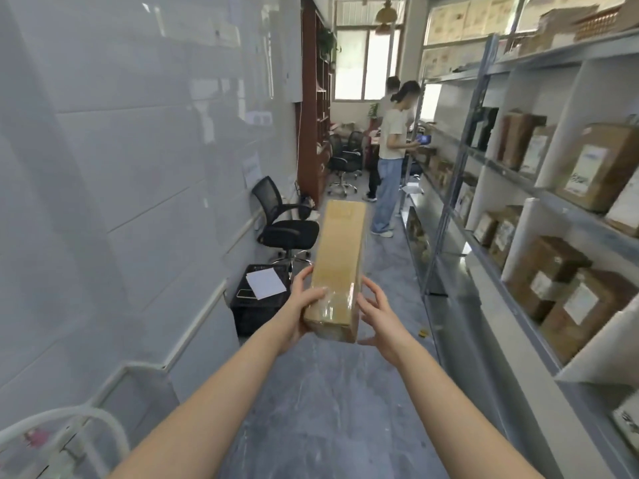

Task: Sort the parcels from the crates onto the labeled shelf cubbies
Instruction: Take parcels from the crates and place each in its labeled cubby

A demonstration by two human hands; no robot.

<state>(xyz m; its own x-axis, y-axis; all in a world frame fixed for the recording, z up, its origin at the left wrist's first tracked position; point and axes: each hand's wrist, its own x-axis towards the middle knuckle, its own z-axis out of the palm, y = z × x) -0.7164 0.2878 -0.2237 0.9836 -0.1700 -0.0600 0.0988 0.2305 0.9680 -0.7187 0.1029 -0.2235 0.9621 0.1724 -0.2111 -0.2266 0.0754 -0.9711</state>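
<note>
Evidently mid-carry: the left hand [299,305] grips the near end of a long cardboard parcel [340,257], held over the aisle; the right hand [378,316], fingers spread, steadies its side; next, probably, turn to the shelf [518,178] and match the cubby label.

Narrow storeroom aisle.
- Left wall [138,133]: pale grey glossy panels, reflective; paper notice [251,167] fixed to it.
- Floor [328,392]: grey, mottled, scuffed.
- Right side: grey metal shelving rack [460,160], running the aisle's length.
- Black mesh-back office chair [287,229], on castors, against the left wall.
- Further black office chairs [345,157], at the far end.
- Reddish-brown wooden bookcase [316,115], tall, along the left wall beyond the panels; potted plant [328,43] near its top.
- Far window [366,63]: bright daylight.
- Pendant lamp [386,12], hanging above the window.
- White tubular frame [69,426], lower left corner.
</note>
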